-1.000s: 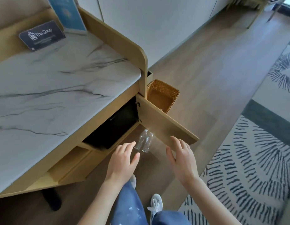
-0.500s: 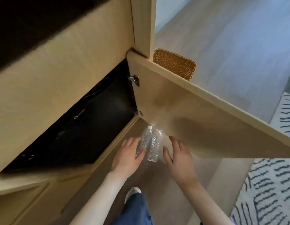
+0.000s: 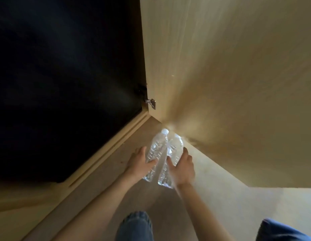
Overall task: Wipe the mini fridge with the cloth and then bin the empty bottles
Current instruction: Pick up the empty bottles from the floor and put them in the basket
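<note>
Our denim knees are sitting nearest; our left hand is curling round the left bottle and our right hand round the right bottle, probably so both are reaching the bin together; they are lying side by side on the floor, just before the open cabinet door and dark mini fridge.

text: none legible | bottles: markings, if any, too blurred to tell
</note>
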Motion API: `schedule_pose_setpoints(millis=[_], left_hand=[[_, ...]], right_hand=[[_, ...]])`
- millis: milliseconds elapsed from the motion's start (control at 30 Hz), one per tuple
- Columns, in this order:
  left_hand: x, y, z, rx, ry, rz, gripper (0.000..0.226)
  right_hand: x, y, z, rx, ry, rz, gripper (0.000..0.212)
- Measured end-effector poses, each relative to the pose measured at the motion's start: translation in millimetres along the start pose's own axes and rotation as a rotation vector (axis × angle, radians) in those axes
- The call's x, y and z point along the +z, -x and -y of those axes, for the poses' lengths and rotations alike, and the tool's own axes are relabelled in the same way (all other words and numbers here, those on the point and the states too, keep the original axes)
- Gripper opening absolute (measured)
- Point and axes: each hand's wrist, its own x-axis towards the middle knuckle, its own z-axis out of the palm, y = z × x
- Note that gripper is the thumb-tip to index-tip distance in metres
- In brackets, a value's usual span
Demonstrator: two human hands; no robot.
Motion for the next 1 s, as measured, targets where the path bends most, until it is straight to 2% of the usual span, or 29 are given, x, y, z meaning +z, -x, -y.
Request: schedule_pose_setpoints(millis=[133, 300, 433, 567, 733, 1000], left_hand=[[13.8, -6.2, 8.3, -0.097, 0.093, 0.060, 0.079], [24.4, -12.1, 21.3, -0.152, 0.107, 0.106, 0.090], [34.1, -19.1, 22.8, -0.154, 0.128, 0.131, 0.067], [31.8, -7.2, 19.9, -0.218, 0.343, 0.092, 0.051], [-4.3, 50.9, 0.4, -0.357, 0.539, 0.064, 0.026], [-116.0, 202.5, -75.7, -0.442, 0.606, 0.069, 0.031]], right_hand=[[16.9, -5.5, -10.1, 0.108, -0.017, 0.031, 0.079], [34.4, -1.6, -22.7, 0.174, 0.057, 0.052, 0.060], [39.9, -4.0, -23.4, 0.219, -0.018, 0.065, 0.056], [30.9, 5.6, -22.3, 0.205, -0.070, 0.077, 0.052], [-7.2, 53.6, -4.9, 0.198, -0.139, 0.124, 0.047], [-144.5, 154.4, 56.6, 0.182, -0.259, 0.160, 0.051]])
